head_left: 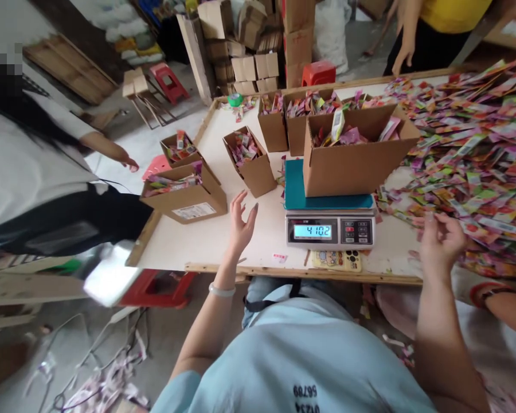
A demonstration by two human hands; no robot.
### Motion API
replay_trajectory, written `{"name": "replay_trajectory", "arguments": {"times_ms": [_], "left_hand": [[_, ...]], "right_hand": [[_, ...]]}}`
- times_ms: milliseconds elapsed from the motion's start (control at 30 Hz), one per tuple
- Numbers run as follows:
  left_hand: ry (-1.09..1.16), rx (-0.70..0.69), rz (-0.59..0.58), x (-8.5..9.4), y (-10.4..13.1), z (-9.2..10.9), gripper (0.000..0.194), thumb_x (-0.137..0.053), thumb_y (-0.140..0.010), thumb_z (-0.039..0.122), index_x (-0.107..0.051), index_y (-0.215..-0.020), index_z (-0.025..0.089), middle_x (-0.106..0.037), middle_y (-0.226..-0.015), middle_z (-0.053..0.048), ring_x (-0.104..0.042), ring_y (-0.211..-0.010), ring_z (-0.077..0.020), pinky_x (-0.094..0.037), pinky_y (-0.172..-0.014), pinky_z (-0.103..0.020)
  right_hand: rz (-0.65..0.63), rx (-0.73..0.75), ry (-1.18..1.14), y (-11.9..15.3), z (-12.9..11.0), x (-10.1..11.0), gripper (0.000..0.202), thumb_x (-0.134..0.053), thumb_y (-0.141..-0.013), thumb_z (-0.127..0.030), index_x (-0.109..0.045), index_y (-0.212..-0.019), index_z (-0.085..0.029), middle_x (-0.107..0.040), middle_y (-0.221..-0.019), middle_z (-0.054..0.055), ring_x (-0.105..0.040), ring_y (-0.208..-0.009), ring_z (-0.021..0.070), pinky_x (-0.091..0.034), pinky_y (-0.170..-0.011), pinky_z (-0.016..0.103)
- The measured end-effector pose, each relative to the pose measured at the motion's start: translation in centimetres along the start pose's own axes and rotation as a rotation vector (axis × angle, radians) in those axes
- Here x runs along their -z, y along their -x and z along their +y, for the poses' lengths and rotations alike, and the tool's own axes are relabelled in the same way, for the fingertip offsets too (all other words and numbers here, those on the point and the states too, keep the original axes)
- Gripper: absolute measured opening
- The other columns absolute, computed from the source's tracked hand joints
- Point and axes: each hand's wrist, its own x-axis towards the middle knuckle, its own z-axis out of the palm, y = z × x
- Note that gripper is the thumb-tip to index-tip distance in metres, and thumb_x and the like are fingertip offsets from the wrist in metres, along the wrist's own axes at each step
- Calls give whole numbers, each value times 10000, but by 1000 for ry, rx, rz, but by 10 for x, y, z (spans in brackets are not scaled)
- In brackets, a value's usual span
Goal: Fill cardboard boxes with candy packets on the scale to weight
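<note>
My left hand [242,222] is held above the white table top, open with its fingers apart and nothing in it. Close by stands a small carton [258,175] filled with colourful packets. My right hand [444,240] is at the edge of a large heap of small packets [477,155]; its fingers are curled in, and whatever they may hold cannot be made out. Between my hands is a digital scale [331,229], its lit display showing the digits 4102. On its teal pan rests a larger cardboard box [356,166] with packets inside.
Two filled cartons [189,198] stand at the table's left, and more [273,129] behind the scale. A yellow patterned phone [337,260] lies at the front edge [258,272]. One person [38,155] is at left, another [451,23] behind the heap. An arm [505,307] shows at right.
</note>
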Motion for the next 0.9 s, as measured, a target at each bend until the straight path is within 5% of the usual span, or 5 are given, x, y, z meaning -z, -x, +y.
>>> {"name": "replay_trajectory", "arguments": {"times_ms": [133, 267, 433, 567, 900], "left_hand": [[7, -59, -6, -9, -17, 5, 616, -649, -1002, 639, -543, -1517, 317, -569, -1561, -170, -577, -1471, -327, -548, -1166, -548], [62, -243, -208, -51, -63, 21, 950, -738, -938, 654, -247, -1700, 371, -416, -1713, -184, -458, -1594, -370, -500, -1229, -580], [149, -477, -448, -128, -128, 47, 1458, -835, -758, 781, 210, -1708, 420, 56, -1857, -167, -101, -1731, -432, -243, -1372, -676], [209, -463, -476, -153, -141, 59, 1495, -839, -777, 753, 303, -1679, 408, 115, -1856, -155, -45, -1740, -416, -179, -1396, -673], [255, -442, -436, -138, -134, 73, 1489, -918, -743, 665, 161, -1729, 375, -26, -1859, -198, -114, -1725, -453, -184, -1401, -682]], "right_hand": [[41, 96, 5, -40, -37, -23, 382, -674, -697, -558, -573, -904, -254, -689, -753, 147, -718, -663, 315, -584, -652, 478], [74, 493, 83, -96, -130, -57, 468, -617, -856, -647, -627, -1005, -204, -719, -941, 180, -746, -769, 268, -565, -694, 431], [-963, 680, 552, -130, -236, -148, 542, -728, -940, -609, -719, -1220, -146, -765, -1142, 165, -725, -944, 225, -571, -870, 374], [-1371, 693, 854, -119, -246, -204, 389, -705, -971, -498, -772, -1189, -183, -788, -1140, 121, -725, -942, 259, -526, -825, 340], [-1190, 820, 730, -146, -240, -170, 359, -576, -1026, -467, -760, -987, -162, -766, -941, 112, -694, -839, 230, -492, -795, 296]]}}
